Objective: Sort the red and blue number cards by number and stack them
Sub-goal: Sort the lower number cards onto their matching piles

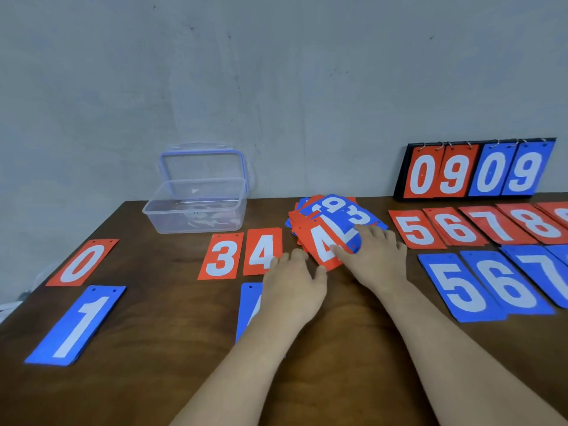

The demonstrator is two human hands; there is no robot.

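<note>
your brown wooden table (153,318) meets a bare grey wall (276,72), and the mixed pile of red and blue cards (330,210) sits by its far edge. your right hand (376,256) lies on the pile's near side, fingers flat, gripping nothing. your left hand (295,281) rests loose just left of the pile, fingertips touching the red 4 card (261,241). a clear plastic box (196,207) stands further left; thin rectangular sorted cards (455,290) flank the pile.

A clear plastic box (196,207) stood open at the far edge of the brown wooden table (153,348), its lid raised upright behind it before the grey wall (276,72). Well to the right of the box, a black flip scoreboard (476,172) read 0909.
</note>
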